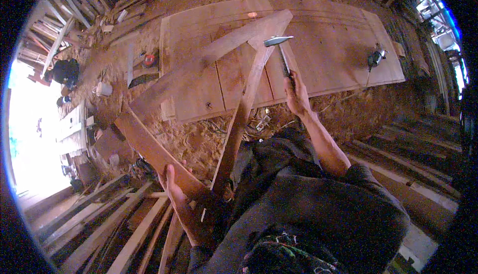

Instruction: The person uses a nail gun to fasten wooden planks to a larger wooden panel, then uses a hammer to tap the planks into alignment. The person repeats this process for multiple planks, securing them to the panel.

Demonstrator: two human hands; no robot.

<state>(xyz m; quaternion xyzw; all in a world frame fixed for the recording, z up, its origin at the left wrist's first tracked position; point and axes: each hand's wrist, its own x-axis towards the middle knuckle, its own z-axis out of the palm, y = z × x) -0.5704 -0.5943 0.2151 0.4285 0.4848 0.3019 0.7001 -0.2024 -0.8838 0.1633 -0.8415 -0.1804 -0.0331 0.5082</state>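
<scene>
My right hand (297, 96) is closed around the handle of a hammer (278, 41), whose metal head hovers over or rests at the far corner of a wooden frame; contact cannot be made out. The frame (244, 100) is built of several brown boards joined at angles. Its far corner lies over a large flat wooden panel (323, 50), and its near end comes back toward my lap. My left hand (175, 187) grips the near-left board (159, 147) of this frame, thumb on top and fingertips showing at the far edge.
A dark power tool (376, 57) sits on the panel's right side. Left of the panel are a red tape measure (149, 61) and a white container (103, 89). Sawdust covers the ground. Long timber strips (134, 239) lie at the lower left, with more stacked at right.
</scene>
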